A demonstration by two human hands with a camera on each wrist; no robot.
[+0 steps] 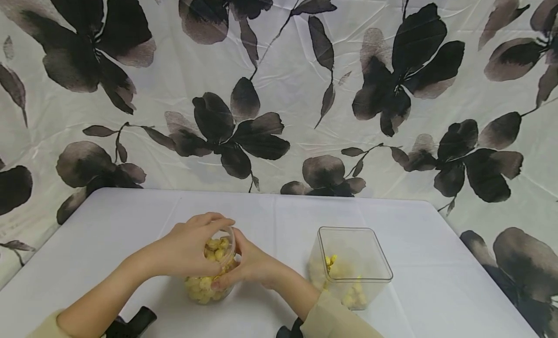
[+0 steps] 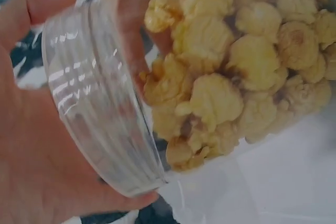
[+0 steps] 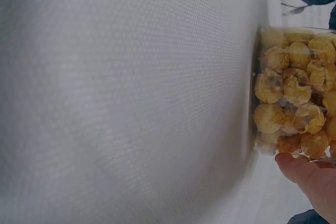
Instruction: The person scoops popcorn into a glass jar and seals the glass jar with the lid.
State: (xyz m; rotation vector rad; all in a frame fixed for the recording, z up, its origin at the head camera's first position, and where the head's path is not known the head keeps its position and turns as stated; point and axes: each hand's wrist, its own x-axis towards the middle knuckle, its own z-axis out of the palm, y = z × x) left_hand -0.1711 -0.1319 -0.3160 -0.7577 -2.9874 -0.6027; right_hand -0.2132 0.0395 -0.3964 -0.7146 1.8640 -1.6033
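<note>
A clear round jar (image 1: pixel 205 292) full of yellow popcorn (image 2: pixel 257 61) stands on the white table, left of centre. My left hand (image 1: pixel 189 248) comes over its top, with thumb and fingers spread around the transparent lid (image 2: pixel 100 98). The lid sits at the jar's mouth; whether it is fastened I cannot tell. From the right side my right hand (image 1: pixel 255 265) grips the jar's body, and its fingertip (image 3: pixel 294 166) shows against the wall in the right wrist view. Part of the jar is hidden behind both hands.
To the right stands a square clear container (image 1: pixel 355 280) with a few yellow popcorn pieces inside. Black items (image 1: pixel 139 321) lie at the front edge beside the left forearm. A floral cloth (image 1: pixel 261 134) hangs behind the white table (image 1: pixel 414 246).
</note>
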